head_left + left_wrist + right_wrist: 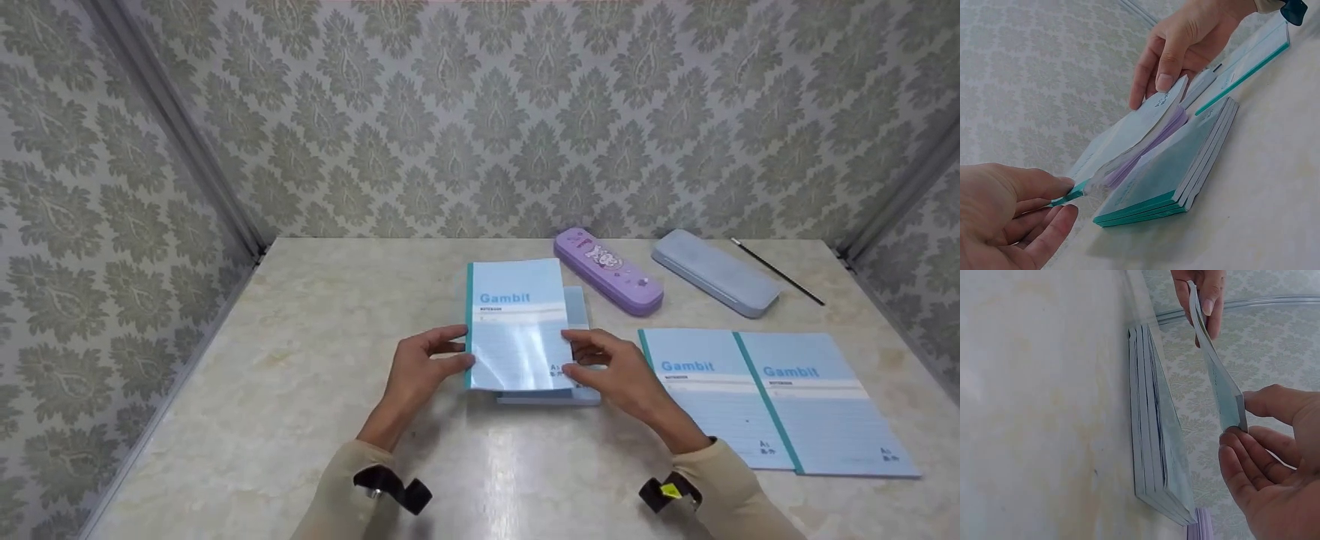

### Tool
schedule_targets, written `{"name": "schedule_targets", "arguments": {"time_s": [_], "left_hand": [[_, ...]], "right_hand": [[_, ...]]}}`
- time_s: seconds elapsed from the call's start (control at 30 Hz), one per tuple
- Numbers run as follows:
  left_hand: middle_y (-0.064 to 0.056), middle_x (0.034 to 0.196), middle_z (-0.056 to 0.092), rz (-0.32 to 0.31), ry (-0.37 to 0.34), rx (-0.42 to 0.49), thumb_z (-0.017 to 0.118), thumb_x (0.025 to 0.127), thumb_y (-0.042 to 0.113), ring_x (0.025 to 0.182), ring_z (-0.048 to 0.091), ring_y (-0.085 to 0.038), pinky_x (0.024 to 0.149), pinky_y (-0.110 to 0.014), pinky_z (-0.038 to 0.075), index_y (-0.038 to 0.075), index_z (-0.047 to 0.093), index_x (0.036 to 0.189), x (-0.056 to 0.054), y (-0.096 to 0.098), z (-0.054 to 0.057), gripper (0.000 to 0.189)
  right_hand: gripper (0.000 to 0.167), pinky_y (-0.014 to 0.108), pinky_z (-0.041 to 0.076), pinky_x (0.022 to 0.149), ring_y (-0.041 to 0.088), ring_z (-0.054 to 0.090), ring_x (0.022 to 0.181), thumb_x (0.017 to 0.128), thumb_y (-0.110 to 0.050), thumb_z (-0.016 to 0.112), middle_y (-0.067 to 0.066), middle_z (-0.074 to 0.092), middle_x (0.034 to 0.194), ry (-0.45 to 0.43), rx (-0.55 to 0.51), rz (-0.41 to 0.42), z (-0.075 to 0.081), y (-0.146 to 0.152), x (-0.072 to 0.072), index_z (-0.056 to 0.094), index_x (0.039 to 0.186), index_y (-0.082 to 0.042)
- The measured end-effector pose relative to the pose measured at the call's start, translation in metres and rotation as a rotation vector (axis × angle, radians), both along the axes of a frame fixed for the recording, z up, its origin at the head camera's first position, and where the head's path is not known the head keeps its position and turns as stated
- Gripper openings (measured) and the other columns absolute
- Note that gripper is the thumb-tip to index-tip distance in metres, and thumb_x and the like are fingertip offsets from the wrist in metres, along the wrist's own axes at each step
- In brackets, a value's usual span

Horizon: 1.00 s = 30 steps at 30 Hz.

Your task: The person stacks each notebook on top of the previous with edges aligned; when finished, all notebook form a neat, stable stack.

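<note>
A light-blue Gambit notebook [517, 337] with a green spine is held up between both hands. My left hand [424, 367] pinches it at the spine, thumb on the cover side and fingers below. On the opposite edge, my right hand [619, 371] grips it between thumb and fingers. Beneath, a small stack of similar notebooks [1165, 163] lies on the table, mostly covered by the held one in the head view. A gap between the held notebook and the stack shows in the right wrist view.
Two more Gambit notebooks lie at the right, a left one [690, 390] partly behind my right forearm and a right one [825, 412]. Farther back are a purple pencil case [609, 271], a grey-blue case [712, 271] and a thin black stick [780, 271]. Patterned walls [495, 120] enclose the table.
</note>
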<state>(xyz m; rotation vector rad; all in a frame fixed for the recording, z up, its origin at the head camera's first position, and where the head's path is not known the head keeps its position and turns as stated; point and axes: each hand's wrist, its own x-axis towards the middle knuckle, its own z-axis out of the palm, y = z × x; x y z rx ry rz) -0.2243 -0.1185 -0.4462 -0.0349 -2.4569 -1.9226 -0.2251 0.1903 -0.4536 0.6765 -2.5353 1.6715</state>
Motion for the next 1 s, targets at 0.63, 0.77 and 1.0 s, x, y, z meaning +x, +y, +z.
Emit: {"name": "schedule_targets", "arguments": {"time_s": [0.63,0.77,1.0], "left_hand": [[-0.006,0.128,0.073,-0.013,-0.005,0.014,0.084,0.089,0.002,0.114,0.068,-0.024,0.095,-0.037,0.057,0.007,0.075,0.131,-0.01,0.03,-0.016,0.042],[-0.007,0.124,0.074,-0.022,-0.014,0.025,0.083,0.089,0.002,0.112,0.069,-0.024,0.093,-0.036,0.057,0.006,0.075,0.131,-0.011,0.033,-0.018,0.043],[-0.005,0.124,0.073,-0.015,-0.042,0.005,0.082,0.091,0.002,0.113,0.067,-0.023,0.094,-0.037,0.057,0.008,0.074,0.133,-0.013,0.039,-0.023,0.044]], "right_hand": [[0.048,0.035,0.057,0.095,0.029,0.069,0.106,0.094,-0.007,0.081,0.014,0.071,0.119,-0.019,0.116,-0.058,-0.001,0.023,-0.002,0.066,0.138,0.004],[0.049,0.038,0.058,0.094,0.03,0.07,0.106,0.093,-0.007,0.082,0.015,0.071,0.119,-0.028,0.123,-0.069,0.0,0.026,-0.001,0.066,0.137,0.005],[0.049,0.043,0.058,0.094,0.031,0.069,0.106,0.093,-0.006,0.082,0.016,0.071,0.118,-0.035,0.132,-0.078,-0.001,0.028,-0.003,0.065,0.137,0.007]]}}
